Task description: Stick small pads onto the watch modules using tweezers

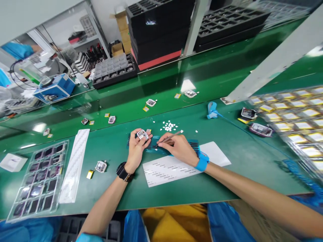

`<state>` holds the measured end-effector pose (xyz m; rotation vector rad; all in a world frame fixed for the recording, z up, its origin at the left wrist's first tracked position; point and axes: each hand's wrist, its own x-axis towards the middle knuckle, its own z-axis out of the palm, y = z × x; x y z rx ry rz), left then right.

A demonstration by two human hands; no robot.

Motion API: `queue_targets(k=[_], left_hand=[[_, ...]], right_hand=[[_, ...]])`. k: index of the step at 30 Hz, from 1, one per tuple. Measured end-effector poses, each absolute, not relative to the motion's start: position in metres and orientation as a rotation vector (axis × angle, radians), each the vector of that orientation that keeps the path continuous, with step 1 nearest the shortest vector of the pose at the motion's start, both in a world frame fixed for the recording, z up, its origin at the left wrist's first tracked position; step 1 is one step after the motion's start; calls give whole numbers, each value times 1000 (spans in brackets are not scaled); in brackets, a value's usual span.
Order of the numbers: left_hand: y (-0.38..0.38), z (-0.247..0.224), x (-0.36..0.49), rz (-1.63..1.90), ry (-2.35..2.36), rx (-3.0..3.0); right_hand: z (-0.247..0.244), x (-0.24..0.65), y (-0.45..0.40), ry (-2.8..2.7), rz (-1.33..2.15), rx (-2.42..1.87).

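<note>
- Left hand (pixel 135 150) pinches one watch case (pixel 142 134), inner side up, over the table (pixel 106 144).
- Right hand (pixel 183 149) grips one thin tool (pixel 169 138) — long axis slanted, tip down-left.
- Five similar cases (pixel 150 103) lie behind.

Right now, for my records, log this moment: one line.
left hand: holds white-framed electronic module; right hand: holds slim dark tool; nearby: small white pieces

A green workbench (pixel 106 144), stacked black trays (pixel 161 33) and small open devices (pixel 142 135) show an electronics assembly workshop.
</note>
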<state>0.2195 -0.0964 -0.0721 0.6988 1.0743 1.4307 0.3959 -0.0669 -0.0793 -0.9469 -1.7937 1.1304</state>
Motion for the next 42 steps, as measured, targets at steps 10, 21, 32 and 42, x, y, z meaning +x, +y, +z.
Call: queue_targets(k=[10, 21, 32, 42], left_hand=[[-97, -72, 223, 1436, 1116, 706], [-95, -73, 225, 1429, 1156, 716], [-108, -53, 228, 1215, 960, 709], [-127, -51, 232, 1106, 907, 817]], right_hand=[[-81, 395, -67, -1836, 1099, -975], [-80, 397, -40, -1768, 1454, -835], [-37, 414, -65, -1679, 1143, -794], [-31, 417, -77, -1810, 1163, -802]])
